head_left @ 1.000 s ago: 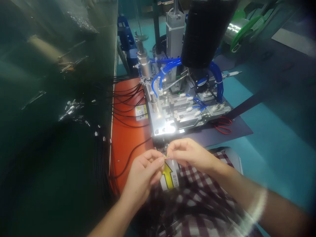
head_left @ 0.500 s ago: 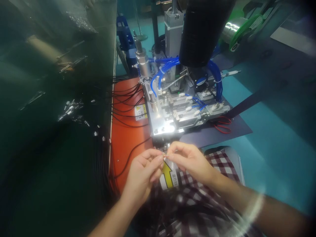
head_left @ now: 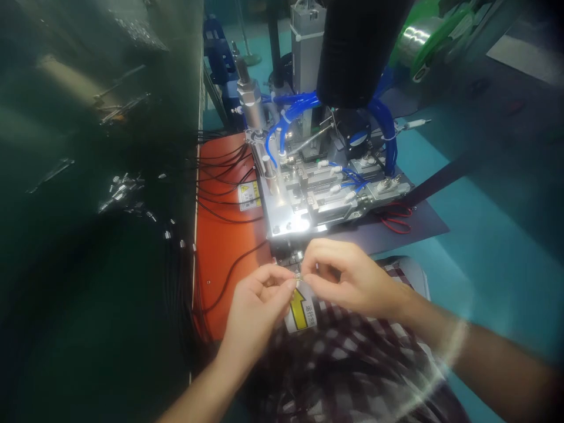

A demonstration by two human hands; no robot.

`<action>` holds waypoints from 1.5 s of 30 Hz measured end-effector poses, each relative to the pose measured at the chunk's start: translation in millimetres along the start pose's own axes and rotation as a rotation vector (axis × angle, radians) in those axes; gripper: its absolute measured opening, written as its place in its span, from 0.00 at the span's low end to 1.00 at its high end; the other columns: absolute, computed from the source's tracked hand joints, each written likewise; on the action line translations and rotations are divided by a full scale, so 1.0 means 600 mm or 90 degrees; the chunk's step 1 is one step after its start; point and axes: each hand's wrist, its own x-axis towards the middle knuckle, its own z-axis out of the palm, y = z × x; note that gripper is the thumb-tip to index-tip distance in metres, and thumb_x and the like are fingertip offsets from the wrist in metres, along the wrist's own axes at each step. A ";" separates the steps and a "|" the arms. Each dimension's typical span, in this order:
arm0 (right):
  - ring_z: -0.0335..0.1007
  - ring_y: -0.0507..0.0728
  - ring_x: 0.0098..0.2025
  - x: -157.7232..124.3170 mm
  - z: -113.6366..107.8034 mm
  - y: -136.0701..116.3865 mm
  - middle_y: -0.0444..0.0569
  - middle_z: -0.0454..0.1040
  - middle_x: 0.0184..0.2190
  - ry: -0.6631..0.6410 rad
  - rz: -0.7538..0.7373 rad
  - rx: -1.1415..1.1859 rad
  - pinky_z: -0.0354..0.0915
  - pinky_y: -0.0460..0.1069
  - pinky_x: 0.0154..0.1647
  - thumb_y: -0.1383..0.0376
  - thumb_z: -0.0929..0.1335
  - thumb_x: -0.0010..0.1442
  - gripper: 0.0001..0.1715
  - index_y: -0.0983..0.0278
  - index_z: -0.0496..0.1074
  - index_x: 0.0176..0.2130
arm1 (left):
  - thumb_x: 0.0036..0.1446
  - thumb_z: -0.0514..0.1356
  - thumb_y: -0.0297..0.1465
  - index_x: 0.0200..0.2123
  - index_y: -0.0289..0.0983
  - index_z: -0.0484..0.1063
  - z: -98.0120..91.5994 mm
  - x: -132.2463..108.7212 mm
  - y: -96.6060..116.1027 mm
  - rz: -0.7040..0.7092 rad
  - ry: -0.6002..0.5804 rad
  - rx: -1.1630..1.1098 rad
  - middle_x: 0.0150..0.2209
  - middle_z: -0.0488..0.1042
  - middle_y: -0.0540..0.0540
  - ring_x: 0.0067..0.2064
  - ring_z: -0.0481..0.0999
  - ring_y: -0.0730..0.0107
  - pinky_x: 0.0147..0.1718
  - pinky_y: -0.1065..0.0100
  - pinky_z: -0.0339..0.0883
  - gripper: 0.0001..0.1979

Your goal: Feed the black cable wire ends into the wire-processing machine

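Between my fingertips runs a short, thin wire-like strand [head_left: 300, 279], too fine to make out exactly. My left hand [head_left: 258, 302] pinches one end with thumb and forefinger. The other end sits at the closed thumb and fingertips of my right hand [head_left: 352, 279]. Both hands are in front of the metal machine [head_left: 308, 200], above a label with a yellow arrow [head_left: 299, 311].
An orange plate [head_left: 231, 235] left of the machine carries several black cables [head_left: 224, 167]. More cables with shiny metal ends [head_left: 174, 238] hang at the dark green surface's edge. Blue air hoses [head_left: 299, 108], a black cylinder [head_left: 356, 53] and a green wire spool [head_left: 416, 44] stand behind.
My right hand has shifted slightly right and turned at the wrist. The gap between the two pinches is a little wider, with the strand showing between them. The view has shifted slightly.
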 end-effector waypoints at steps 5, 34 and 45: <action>0.54 0.51 0.23 -0.001 -0.006 -0.010 0.45 0.67 0.24 0.007 -0.214 -0.375 0.47 0.50 0.26 0.68 0.62 0.63 0.16 0.63 0.69 0.24 | 0.51 0.66 0.36 0.30 0.36 0.71 0.008 -0.010 -0.001 0.039 0.033 0.061 0.15 0.59 0.58 0.16 0.55 0.82 0.16 0.78 0.48 0.10; 0.61 0.50 0.25 -0.024 0.066 -0.001 0.44 0.69 0.26 0.162 0.240 0.234 0.58 0.46 0.24 0.64 0.69 0.57 0.06 0.65 0.72 0.30 | 0.46 0.69 0.36 0.24 0.34 0.69 0.007 -0.002 0.003 -0.025 0.022 -0.079 0.14 0.55 0.59 0.16 0.49 0.85 0.19 0.75 0.41 0.14; 0.64 0.50 0.28 -0.031 0.080 -0.012 0.43 0.70 0.28 0.159 0.217 0.190 0.60 0.46 0.29 0.66 0.66 0.60 0.06 0.64 0.71 0.31 | 0.50 0.67 0.35 0.26 0.34 0.69 -0.001 -0.011 0.000 -0.013 0.012 -0.102 0.16 0.59 0.58 0.16 0.48 0.87 0.19 0.74 0.40 0.11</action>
